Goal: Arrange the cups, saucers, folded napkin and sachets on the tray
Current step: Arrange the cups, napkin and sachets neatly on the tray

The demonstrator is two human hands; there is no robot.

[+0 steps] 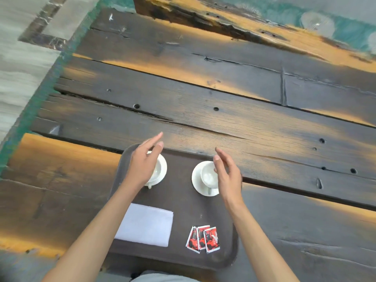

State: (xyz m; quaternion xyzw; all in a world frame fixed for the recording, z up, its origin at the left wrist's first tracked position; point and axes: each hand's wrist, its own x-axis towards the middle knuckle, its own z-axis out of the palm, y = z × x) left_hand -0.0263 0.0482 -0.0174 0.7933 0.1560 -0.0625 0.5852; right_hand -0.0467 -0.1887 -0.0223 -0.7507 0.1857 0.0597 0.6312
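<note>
Weathered dark plank table (203, 110) carries your dark oval plastic tray (179, 200) — white cups on saucers (205, 178), folded white napkin (146, 226), red sachets (203, 239) aboard. Left hand (142, 165) and right hand (227, 176) hover, fingers spread, gripping nothing — final straightening likely remains.

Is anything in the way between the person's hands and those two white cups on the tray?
Nothing visible. The left hand hovers open right over the left cup, and the right hand is open beside the right cup. The napkin and sachets lie nearer the person.
</note>
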